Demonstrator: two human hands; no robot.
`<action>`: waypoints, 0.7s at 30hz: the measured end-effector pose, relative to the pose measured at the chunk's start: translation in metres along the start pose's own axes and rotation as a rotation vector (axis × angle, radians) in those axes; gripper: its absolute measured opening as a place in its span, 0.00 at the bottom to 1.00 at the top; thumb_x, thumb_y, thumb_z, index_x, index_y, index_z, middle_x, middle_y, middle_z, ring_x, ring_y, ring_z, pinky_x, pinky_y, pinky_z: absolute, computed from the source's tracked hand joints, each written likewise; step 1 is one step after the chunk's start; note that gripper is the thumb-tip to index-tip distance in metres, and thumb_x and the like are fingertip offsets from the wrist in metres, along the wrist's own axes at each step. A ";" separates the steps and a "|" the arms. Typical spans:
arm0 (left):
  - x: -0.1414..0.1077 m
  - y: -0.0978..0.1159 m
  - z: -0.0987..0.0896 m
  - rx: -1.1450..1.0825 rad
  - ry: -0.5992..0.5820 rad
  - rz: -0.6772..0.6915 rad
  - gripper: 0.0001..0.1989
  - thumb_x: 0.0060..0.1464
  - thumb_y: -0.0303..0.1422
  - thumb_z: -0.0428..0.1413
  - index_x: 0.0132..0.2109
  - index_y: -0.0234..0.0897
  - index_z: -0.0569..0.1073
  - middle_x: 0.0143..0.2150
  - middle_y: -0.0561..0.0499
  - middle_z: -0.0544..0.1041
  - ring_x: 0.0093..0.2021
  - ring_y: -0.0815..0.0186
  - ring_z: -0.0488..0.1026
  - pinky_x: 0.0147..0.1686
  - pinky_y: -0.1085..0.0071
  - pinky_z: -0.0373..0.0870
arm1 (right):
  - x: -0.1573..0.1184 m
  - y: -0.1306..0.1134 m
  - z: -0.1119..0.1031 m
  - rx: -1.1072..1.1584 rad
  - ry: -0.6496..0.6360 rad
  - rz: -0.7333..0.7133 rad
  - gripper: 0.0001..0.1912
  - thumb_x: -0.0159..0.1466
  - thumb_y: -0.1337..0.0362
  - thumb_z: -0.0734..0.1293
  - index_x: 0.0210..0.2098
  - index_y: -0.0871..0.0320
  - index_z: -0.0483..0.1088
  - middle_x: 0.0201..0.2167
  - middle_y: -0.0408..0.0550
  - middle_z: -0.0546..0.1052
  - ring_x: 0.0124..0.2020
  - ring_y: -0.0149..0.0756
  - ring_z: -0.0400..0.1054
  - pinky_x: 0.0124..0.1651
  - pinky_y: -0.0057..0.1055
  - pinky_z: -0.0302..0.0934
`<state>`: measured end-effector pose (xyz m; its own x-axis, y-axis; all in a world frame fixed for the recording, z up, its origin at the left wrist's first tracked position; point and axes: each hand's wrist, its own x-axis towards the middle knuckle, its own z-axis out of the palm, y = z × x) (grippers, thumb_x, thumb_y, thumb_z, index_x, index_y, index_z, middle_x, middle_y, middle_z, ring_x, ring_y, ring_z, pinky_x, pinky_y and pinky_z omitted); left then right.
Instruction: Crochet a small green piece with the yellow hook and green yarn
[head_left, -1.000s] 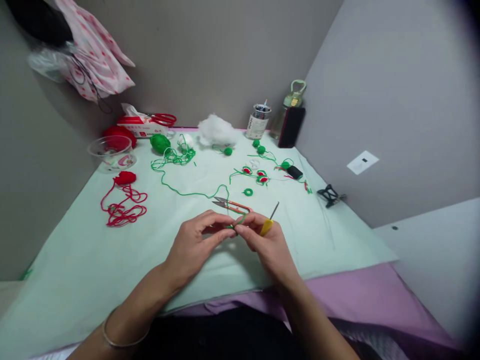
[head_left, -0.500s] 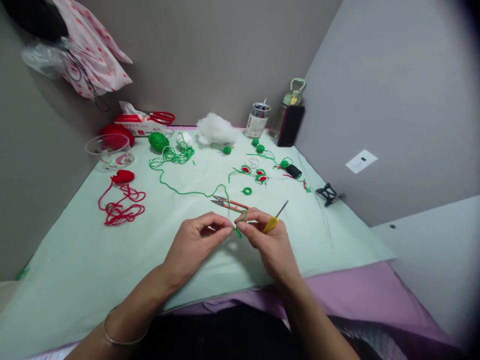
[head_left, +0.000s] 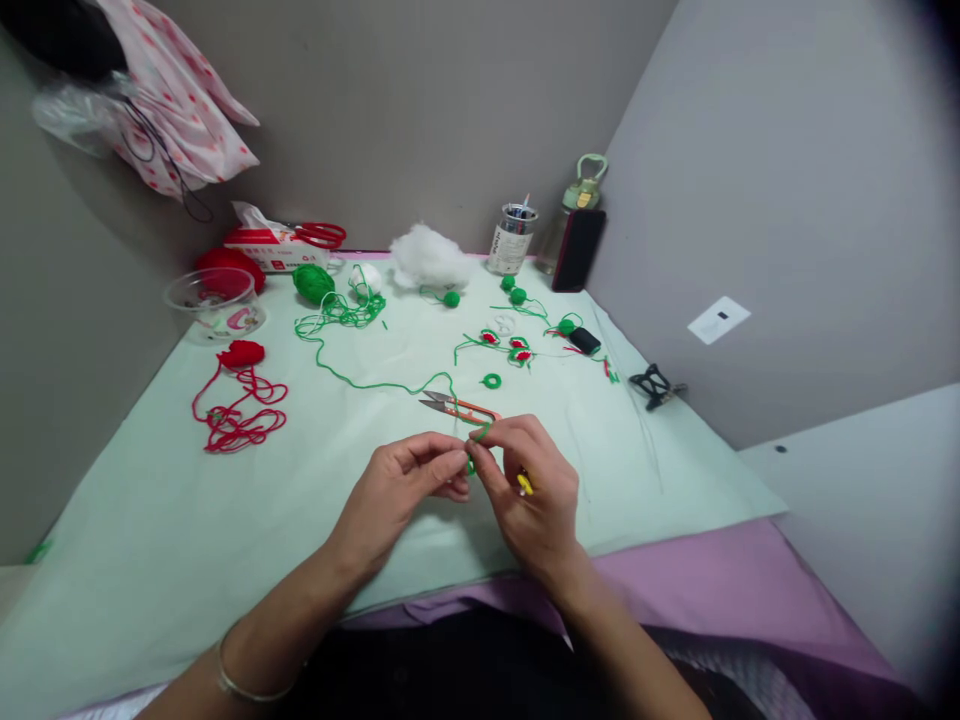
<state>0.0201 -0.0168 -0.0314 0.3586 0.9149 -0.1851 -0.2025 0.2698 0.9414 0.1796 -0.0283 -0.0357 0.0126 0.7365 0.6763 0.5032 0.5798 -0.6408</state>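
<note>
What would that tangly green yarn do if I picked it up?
The green yarn would probably flop, since it lies in loose loops. Its strands look thin, so it's likely light. It might snag, because the loops cross.

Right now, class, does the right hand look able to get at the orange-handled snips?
Probably yes: the orange-handled snips lie just beyond the right hand with nothing standing between, though green yarn crosses them and that hand holds a yellow tool.
</note>
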 end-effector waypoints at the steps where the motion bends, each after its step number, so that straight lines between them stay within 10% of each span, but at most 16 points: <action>1: 0.000 0.000 0.000 -0.015 0.004 -0.008 0.10 0.55 0.39 0.66 0.40 0.37 0.82 0.34 0.52 0.81 0.34 0.68 0.77 0.41 0.72 0.74 | 0.000 0.000 0.000 -0.012 0.002 -0.022 0.09 0.65 0.76 0.68 0.39 0.56 0.73 0.34 0.45 0.75 0.26 0.27 0.62 0.28 0.28 0.58; 7: 0.002 0.000 0.000 0.011 0.013 -0.015 0.09 0.54 0.37 0.67 0.38 0.37 0.81 0.33 0.52 0.81 0.33 0.68 0.77 0.40 0.72 0.73 | 0.001 -0.001 -0.002 0.019 -0.014 0.011 0.08 0.65 0.75 0.68 0.38 0.56 0.73 0.34 0.44 0.75 0.26 0.26 0.62 0.29 0.28 0.59; 14: 0.000 -0.002 -0.001 0.046 -0.054 -0.017 0.09 0.57 0.39 0.65 0.38 0.38 0.78 0.28 0.54 0.78 0.31 0.67 0.76 0.38 0.70 0.71 | 0.011 -0.002 -0.012 0.347 -0.083 0.485 0.08 0.65 0.61 0.71 0.31 0.56 0.73 0.27 0.41 0.70 0.25 0.28 0.59 0.29 0.29 0.55; 21: -0.001 0.001 0.000 -0.042 0.110 0.033 0.08 0.55 0.37 0.66 0.36 0.38 0.78 0.30 0.55 0.76 0.32 0.69 0.74 0.39 0.72 0.71 | 0.011 0.011 -0.032 0.385 -0.177 0.548 0.27 0.74 0.48 0.56 0.30 0.57 0.76 0.26 0.45 0.71 0.31 0.32 0.64 0.35 0.31 0.58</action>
<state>0.0199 -0.0177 -0.0302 0.2499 0.9502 -0.1864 -0.2515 0.2496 0.9351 0.2131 -0.0247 -0.0238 0.0195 0.9853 0.1698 0.1218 0.1662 -0.9785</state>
